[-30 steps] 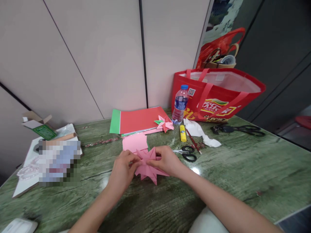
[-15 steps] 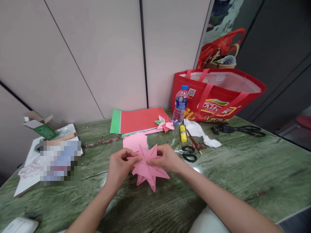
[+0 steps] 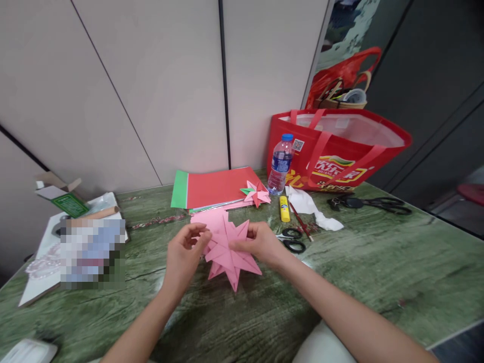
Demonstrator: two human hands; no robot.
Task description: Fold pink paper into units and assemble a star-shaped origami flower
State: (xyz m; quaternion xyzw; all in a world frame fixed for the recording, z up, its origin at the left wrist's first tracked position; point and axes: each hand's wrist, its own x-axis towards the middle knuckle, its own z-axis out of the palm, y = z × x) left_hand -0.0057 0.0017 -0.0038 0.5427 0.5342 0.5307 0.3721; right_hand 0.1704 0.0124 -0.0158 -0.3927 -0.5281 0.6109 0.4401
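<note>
Between my hands is a pink folded-paper star [image 3: 230, 254] with several sharp points, held up over the table. My right hand [image 3: 260, 244] pinches its right side, the thumb lying on the front face and the fingers behind. At the star's left edge is my left hand [image 3: 189, 244], its thumb and fingers closed on a paper point that they partly cover. Pink paper sheets [image 3: 212, 220] lie just behind the star. A smaller pink, red and green paper star [image 3: 257, 193] rests on red paper [image 3: 223, 184] farther back.
Right of my hands are black-handled scissors [image 3: 294, 246], a yellow glue stick [image 3: 285, 209], a dark red pencil [image 3: 301, 222] and white tissue [image 3: 302, 200]. A water bottle [image 3: 280, 166] stands before a red bag [image 3: 340, 151]. Larger black scissors [image 3: 385, 204] lie farther right. A green box [image 3: 68, 201] is at left.
The pink star has turned slightly and moved a little up and left at its lower points. My left hand has shifted slightly left, toward the star's outer edge.
</note>
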